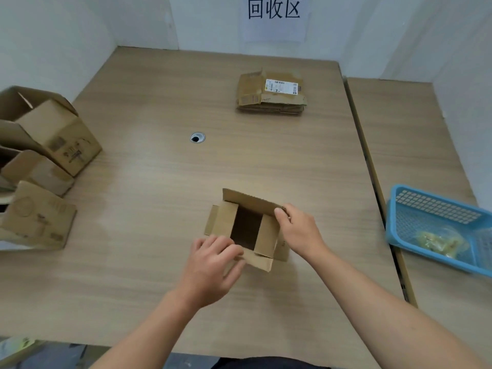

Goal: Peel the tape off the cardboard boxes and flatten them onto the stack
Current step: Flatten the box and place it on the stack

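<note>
A small open cardboard box (266,235) stands on the wooden table (159,182) near the front, its flaps spread and its dark inside showing. My left hand (213,267) grips the box's near flap at the lower left corner, fingers curled over the edge. My right hand (298,230) pinches the right end of the far flap. A stack of flattened boxes (271,93) with a white label on top lies at the back of the table.
Several opened cardboard boxes (45,145) crowd the table's left edge. A blue plastic basket (436,209) holding crumpled tape sits on the adjoining table at right. A round cable hole (197,137) marks the table's middle. A paper sign (274,12) hangs on the back wall.
</note>
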